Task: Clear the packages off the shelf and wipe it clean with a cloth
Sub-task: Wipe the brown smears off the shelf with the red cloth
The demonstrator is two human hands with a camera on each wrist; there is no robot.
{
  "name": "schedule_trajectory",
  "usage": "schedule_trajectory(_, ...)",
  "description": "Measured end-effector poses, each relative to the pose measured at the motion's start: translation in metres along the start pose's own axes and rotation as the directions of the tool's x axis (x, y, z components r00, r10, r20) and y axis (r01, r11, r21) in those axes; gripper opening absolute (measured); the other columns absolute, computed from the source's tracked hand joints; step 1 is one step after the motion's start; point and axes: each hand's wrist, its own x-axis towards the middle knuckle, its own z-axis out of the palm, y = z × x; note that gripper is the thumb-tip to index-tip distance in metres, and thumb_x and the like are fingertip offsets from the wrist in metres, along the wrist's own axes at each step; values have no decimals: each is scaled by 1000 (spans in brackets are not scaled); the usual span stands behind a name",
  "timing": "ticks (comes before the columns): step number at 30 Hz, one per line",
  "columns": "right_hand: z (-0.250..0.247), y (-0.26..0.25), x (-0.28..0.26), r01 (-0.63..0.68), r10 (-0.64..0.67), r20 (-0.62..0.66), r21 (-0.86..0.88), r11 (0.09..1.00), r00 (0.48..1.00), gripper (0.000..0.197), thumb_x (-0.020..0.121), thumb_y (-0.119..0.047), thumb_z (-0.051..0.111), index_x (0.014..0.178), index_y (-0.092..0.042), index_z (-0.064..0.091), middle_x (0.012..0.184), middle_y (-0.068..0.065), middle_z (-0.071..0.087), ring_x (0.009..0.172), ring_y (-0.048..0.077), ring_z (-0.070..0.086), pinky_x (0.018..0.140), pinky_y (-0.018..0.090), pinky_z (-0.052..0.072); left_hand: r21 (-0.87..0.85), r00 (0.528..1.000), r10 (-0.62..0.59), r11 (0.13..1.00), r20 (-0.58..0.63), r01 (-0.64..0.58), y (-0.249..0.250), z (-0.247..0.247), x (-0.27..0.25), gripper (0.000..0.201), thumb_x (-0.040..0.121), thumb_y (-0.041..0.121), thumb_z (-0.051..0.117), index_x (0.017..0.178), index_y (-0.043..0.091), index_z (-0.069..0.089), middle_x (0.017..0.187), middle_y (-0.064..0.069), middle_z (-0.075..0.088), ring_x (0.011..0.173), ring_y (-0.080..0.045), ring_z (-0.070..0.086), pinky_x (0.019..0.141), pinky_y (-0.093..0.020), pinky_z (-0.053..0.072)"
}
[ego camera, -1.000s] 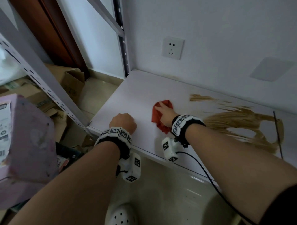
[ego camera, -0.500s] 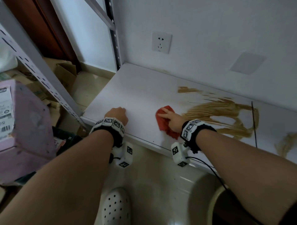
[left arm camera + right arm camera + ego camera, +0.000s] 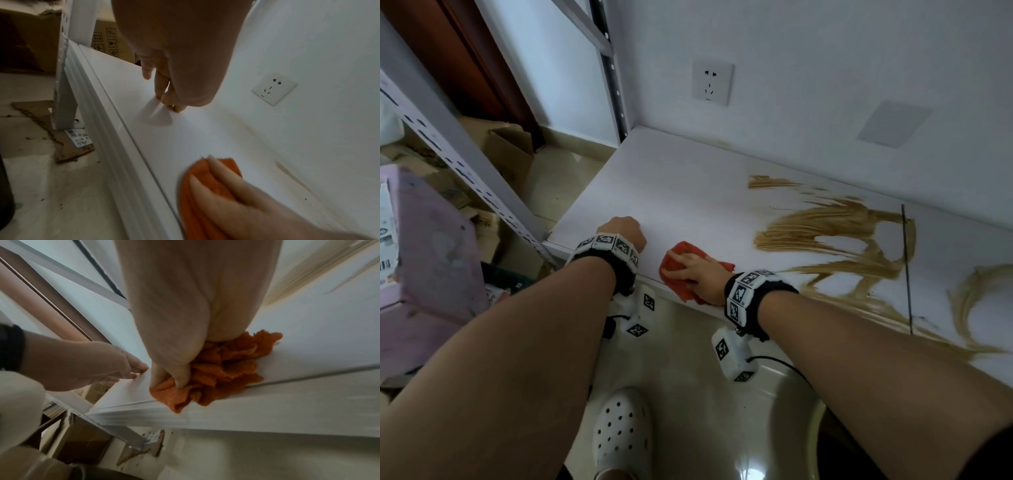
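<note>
My right hand (image 3: 697, 272) grips a crumpled orange-red cloth (image 3: 675, 274) and presses it on the white shelf (image 3: 688, 192), right at the front edge. The right wrist view shows the thumb and fingers (image 3: 174, 369) bunching the cloth (image 3: 226, 373), part of which hangs over the lip. My left hand (image 3: 621, 233) holds nothing and rests its bent fingertips (image 3: 170, 100) on the shelf, a little to the left of the cloth (image 3: 193, 186). Brown smears (image 3: 835, 226) streak the shelf to the right of the cloth. No packages stand on the shelf.
A purple package (image 3: 431, 260) and cardboard boxes (image 3: 510, 150) sit on the floor at the left, beyond the grey perforated upright (image 3: 465, 161). A wall socket (image 3: 712, 82) is above the shelf. A dark seam (image 3: 905, 267) crosses the shelf at right. My white shoe (image 3: 623, 431) is on the tiles below.
My right hand has dragged the cloth from further in on the shelf to its front edge and closer to my left hand. The left hand has stayed in place.
</note>
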Motion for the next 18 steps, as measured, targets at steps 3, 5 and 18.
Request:
schedule_trajectory(3,-1,14,-32,-11,14,-42,61,998,999,57,91,3,44,139,-27,45,158,-3,14,146,16,15,117,36,17,4,1000,16,1000,-9,-16,-2,6,-11,41,92,10,36,130,10,51,133,-10,52,119,-30,52,98,-38,43)
schedule_trajectory(5,-1,27,-49,-87,95,-70,116,989,993,58,90,5,43,138,-27,46,158,-2,14,146,18,14,118,34,15,13,998,33,999,-47,-33,-3,12,-20,43,93,9,36,135,11,48,140,-8,47,125,-29,48,105,-38,38)
schedule_trajectory(18,5,5,-43,-225,225,12,41,974,974,59,96,-8,36,147,-36,24,160,-2,-4,147,18,-1,118,49,5,-80,999,54,995,1,-54,4,24,-49,35,88,10,41,118,10,60,125,-10,59,112,-27,56,88,-32,45)
